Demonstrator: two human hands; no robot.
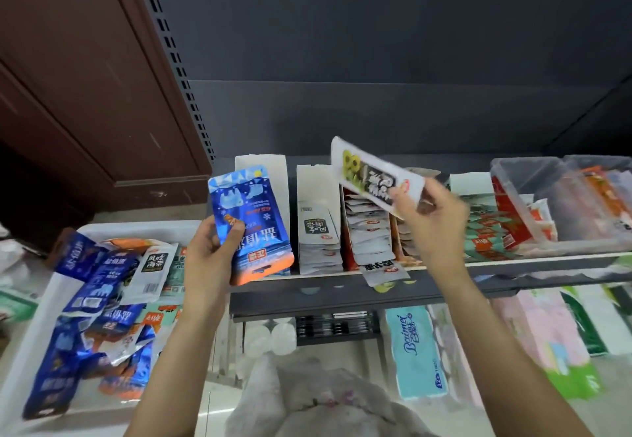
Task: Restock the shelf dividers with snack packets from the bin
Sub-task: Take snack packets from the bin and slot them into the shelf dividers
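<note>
Above the front lip of the dark metal shelf, both hands are busy at once. The right hand pinches a white foil snack packet with a sunflower print between thumb and curled fingers, holding it tilted just above the upright white card dividers. The left hand grips a shiny blue and orange foil packet by its lower half, thumb across the face, level with the left end of the shelf and beside the leftmost divider.

The white packet is blurred, so the hand seems to be moving quickly, and that is where I would worry. The slots below it already stand nearly full of stacked white pouches, and one white pouch sticks out past the shelf edge, half over the lip. A hurried push into that row could nudge it off onto the lower shelf, where the pale blue tissue pack lies. The dividers look like light card, so a packet jammed in at an angle might bend one or slide into the wrong lane; I cannot tell which slot is meant.

The blue packet is slick foil, held only at one end, so it could slip while attention is on the other hand. To the left of the shelf, the white plastic bin holds a loose heap of blue, white and green packets, so much restocking remains.
</note>
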